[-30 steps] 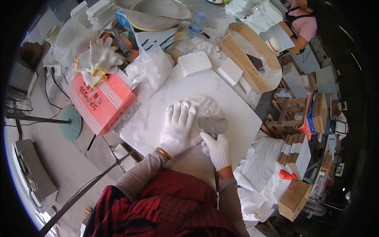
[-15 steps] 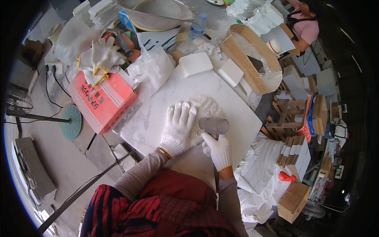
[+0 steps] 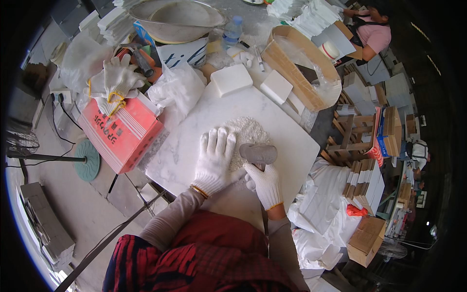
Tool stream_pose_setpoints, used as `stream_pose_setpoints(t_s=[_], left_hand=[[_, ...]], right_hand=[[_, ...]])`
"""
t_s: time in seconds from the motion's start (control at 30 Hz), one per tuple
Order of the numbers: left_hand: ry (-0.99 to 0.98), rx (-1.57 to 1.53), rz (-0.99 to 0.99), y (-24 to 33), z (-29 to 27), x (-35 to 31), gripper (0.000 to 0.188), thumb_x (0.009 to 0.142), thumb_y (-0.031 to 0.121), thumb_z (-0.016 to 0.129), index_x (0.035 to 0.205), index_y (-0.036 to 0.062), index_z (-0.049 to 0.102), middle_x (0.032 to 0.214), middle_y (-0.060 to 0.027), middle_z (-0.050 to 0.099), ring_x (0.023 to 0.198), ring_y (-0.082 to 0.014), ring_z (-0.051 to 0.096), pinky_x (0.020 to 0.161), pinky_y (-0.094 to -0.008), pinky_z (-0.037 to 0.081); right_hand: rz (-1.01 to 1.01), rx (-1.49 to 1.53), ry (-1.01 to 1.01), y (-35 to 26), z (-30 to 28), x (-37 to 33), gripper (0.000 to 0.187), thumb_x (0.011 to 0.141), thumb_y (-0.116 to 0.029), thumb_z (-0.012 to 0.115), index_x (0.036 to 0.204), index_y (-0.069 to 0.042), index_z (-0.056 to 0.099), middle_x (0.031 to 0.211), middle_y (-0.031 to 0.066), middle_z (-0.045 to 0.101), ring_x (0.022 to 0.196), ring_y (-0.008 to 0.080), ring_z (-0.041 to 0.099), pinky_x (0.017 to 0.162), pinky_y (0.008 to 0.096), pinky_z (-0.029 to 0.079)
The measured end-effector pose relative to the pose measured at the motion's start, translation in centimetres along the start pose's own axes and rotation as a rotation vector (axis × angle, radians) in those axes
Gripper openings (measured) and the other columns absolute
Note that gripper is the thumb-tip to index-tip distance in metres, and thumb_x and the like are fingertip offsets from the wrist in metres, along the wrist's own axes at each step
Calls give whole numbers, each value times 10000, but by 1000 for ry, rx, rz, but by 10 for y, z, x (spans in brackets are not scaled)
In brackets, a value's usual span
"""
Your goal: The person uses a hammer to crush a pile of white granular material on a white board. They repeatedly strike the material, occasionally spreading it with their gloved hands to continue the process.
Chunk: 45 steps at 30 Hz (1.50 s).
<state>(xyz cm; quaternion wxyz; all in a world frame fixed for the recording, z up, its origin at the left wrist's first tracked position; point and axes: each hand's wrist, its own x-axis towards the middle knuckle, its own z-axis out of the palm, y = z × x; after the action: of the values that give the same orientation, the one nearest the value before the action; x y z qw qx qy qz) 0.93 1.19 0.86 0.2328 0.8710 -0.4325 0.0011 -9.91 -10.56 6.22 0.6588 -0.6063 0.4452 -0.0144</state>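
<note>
A white marble-like slab [image 3: 187, 138] lies in front of me, with a heap of crumbly white granules [image 3: 249, 128] on it. My left hand [image 3: 214, 158], in a white knit glove, rests flat against the heap's left edge, fingers stretched out. In my right hand [image 3: 265, 184], gloved alike, is a hammer [image 3: 259, 153]. Its grey, rounded head sits over the near right part of the heap; whether it touches the granules I cannot tell. The glove hides most of the handle.
Two white blocks [image 3: 232, 80] and an open cardboard tray [image 3: 296, 73] line the slab's far side. At left are a red box [image 3: 119, 131], spare gloves [image 3: 116, 80] and a plastic bag [image 3: 176, 92]. A sieve [image 3: 177, 19] stands behind. Another person [image 3: 372, 34] works at far right.
The whole scene sits slightly farther left in the picture. Both hands and the hammer keep nearly the same place over the slab and heap.
</note>
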Motion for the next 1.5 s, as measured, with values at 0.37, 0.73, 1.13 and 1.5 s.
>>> stream_pose_setpoints(t_s=[0.37,0.73,1.13,1.5], left_hand=[[-42,-1,-10,-1,2,-1,985,714,526,744,1455,-40,427,1435,-264,440,1386,-459,387,1185,-617,269],[-24,32,18,1,2,2,967,728,539,752,1443,-34,444,1410,-259,455,1366,-451,407,1169,-606,293],[-32,6,-18,-2,2,0,995,706,544,771,1455,-18,437,1416,-255,445,1368,-450,400,1178,-596,283],[-13,-29,-12,-2,4,0,979,706,501,751,1453,-45,433,1429,-275,447,1392,-470,383,1198,-622,262]], right_hand=[[-19,-208,16,31,0,24,257,934,-237,769,1032,-25,661,682,36,611,550,70,540,476,240,407],[-384,-390,116,55,-5,28,202,944,-195,763,976,-29,652,712,29,604,538,69,514,480,238,389],[-59,-57,31,4,-7,-4,149,951,-112,747,1064,-38,685,761,11,630,583,61,533,502,225,413],[58,47,-10,2,-2,5,198,939,-147,761,1073,-26,681,758,29,623,599,68,543,503,226,418]])
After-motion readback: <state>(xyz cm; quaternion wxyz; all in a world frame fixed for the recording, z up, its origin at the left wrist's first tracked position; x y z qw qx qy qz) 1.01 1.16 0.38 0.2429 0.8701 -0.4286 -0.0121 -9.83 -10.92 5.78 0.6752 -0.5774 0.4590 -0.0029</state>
